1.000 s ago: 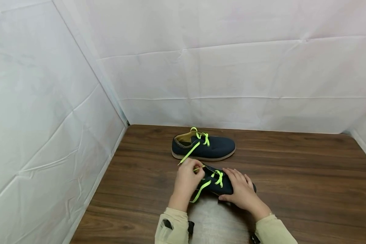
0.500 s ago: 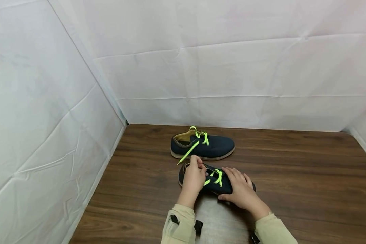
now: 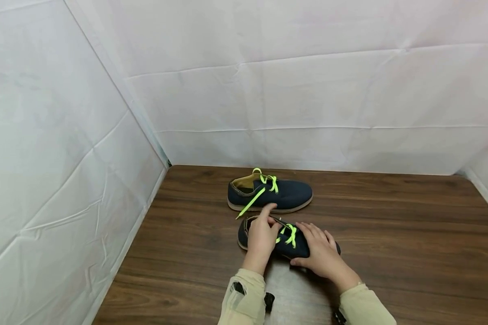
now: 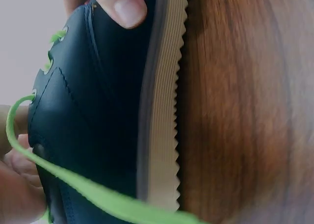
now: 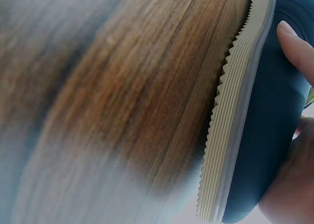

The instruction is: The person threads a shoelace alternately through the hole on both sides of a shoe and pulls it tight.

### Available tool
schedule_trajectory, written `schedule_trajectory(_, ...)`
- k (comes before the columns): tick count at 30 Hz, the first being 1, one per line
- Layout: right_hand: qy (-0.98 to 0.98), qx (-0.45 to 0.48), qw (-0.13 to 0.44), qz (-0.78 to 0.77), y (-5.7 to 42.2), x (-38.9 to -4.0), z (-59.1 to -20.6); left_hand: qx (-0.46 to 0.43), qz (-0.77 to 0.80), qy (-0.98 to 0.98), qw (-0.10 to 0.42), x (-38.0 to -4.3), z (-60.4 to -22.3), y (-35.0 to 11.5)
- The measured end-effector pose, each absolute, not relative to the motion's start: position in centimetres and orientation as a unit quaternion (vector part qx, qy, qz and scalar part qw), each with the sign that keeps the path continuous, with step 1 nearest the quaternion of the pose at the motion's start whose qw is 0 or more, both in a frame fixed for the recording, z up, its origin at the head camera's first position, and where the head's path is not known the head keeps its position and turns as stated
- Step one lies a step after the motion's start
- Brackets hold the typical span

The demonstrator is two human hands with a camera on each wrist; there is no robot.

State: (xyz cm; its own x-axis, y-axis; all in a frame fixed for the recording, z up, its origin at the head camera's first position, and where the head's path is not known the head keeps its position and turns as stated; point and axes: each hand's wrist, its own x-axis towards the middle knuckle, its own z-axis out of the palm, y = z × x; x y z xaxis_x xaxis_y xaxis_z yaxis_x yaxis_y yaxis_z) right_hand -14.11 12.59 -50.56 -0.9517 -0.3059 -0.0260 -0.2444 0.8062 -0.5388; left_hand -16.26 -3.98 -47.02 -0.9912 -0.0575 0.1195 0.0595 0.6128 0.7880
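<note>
A dark navy shoe (image 3: 300,247) with neon-yellow laces stands on the wooden table, toe to the right. My right hand (image 3: 324,256) grips its front part, thumb on the near side and fingers over the far side. At the shoe's opening is my left hand (image 3: 262,237), index finger raised and the other fingers partly curled. What those fingers touch is hidden. In the left wrist view, a loose shoelace (image 4: 88,187) runs from the top eyelet across the shoe's side. The right wrist view shows my thumb (image 5: 297,52) against the shoe's side above its ribbed sole.
Just behind lies the matching shoe (image 3: 293,194), its laces (image 3: 274,184) loosely crossed and one end (image 3: 250,204) hanging down its side. White cloth walls (image 3: 309,90) enclose the wooden table (image 3: 398,234) at the back and sides.
My left hand, which pinched a lace by the heel, has moved right and its index finger has lifted. The shoe's heel now shows. My right hand keeps its grip.
</note>
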Motion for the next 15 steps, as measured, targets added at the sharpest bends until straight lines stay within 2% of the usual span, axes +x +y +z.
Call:
schedule_trajectory(4,0.949,-0.143,0.061,-0.276,12.57,-14.12,-50.64,-0.026,-0.384,-0.921,0.064,-16.39,-47.11,-4.24)
schedule_trajectory(11,0.948,-0.145,0.066,-0.276,12.44,-14.03,-50.62,-0.036,-0.270,-0.954,0.126,-16.23,-47.18,-4.72)
schedule_trajectory(15,0.947,-0.149,0.060,-0.277,12.36,-13.96,-50.64,-0.045,-0.251,-0.958,0.132,-16.18,-47.25,-4.90)
